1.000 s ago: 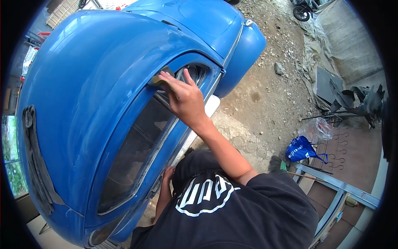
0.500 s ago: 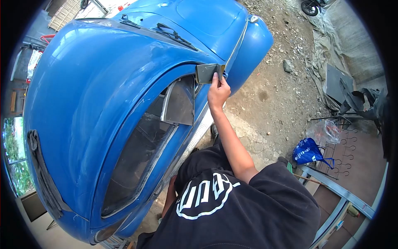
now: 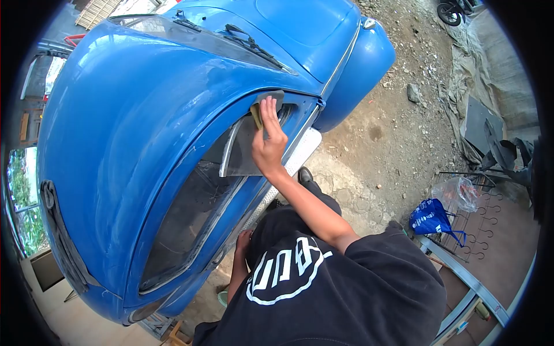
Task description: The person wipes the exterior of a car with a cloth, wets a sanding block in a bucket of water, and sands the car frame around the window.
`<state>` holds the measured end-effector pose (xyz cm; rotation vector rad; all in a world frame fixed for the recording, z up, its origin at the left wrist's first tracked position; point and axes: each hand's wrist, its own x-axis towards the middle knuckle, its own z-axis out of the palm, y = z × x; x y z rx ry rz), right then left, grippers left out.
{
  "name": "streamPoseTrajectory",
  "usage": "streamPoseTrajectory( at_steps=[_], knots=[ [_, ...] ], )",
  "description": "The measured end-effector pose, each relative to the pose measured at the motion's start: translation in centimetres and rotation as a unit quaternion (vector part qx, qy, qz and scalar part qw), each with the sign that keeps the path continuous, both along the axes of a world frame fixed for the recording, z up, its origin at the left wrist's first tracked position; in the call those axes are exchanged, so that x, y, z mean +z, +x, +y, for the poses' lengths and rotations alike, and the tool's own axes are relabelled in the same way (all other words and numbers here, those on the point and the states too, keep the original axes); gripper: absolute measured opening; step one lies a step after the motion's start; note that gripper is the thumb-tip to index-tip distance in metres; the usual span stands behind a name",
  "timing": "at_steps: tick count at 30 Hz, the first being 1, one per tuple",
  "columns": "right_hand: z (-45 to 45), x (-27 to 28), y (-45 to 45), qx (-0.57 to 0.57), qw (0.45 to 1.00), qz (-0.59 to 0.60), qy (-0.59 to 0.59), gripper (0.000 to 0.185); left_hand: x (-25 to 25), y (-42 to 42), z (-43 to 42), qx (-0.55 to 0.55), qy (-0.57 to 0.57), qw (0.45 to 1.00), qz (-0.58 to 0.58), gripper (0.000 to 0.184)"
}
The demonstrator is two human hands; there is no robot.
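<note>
My right hand [image 3: 269,147] has a folded sheet of sandpaper [image 3: 279,97], grey with a yellowish-brown side, under its straightened fingers. It presses the sheet to the upper front corner of the window frame on a blue car [image 3: 109,144]. Right below that hand is the tilted vent window [image 3: 242,153]. My left hand [image 3: 243,240] hangs low beside my black trousers, close to the car's door. It is small and partly covered by my body, so its fingers do not show clearly.
A grey cloth strip [image 3: 60,242] lies on the car's rear roof. Wipers [image 3: 251,46] rest near the windshield. On the right are a blue bag [image 3: 430,217], a clear plastic bag [image 3: 459,193], a rack with hooks and a stone [image 3: 414,93] on the dirt ground.
My right hand has moved left and down with the sandpaper, from the front of the window frame onto its upper corner, its fingers now flatter. More of my left hand shows.
</note>
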<state>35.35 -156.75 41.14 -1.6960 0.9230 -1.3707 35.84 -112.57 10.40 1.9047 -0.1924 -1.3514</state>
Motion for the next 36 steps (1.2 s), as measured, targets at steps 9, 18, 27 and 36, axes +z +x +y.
streamPoseTrajectory(
  at_steps=[9,18,27,36],
  knots=[
    [-4.1,-3.6,-1.8,-0.031,0.998,0.063,-0.004,0.062,12.8,-3.8,-3.1,0.118,-0.030,0.993,0.009,0.041],
    [-2.5,-2.0,-1.3,0.003,0.998,0.048,-0.034,0.061,-0.9,1.5,0.9,0.003,0.053,0.996,0.071,0.040],
    [-3.3,-3.0,-2.3,-0.002,0.999,0.041,-0.022,0.052,17.3,-2.4,-9.8,0.019,0.064,0.997,-0.048,0.034],
    [-5.0,-7.1,-3.4,-0.001,0.994,0.024,0.103,0.043,4.9,-0.4,-4.3,-0.064,0.172,0.983,-0.014,0.034]
  ],
)
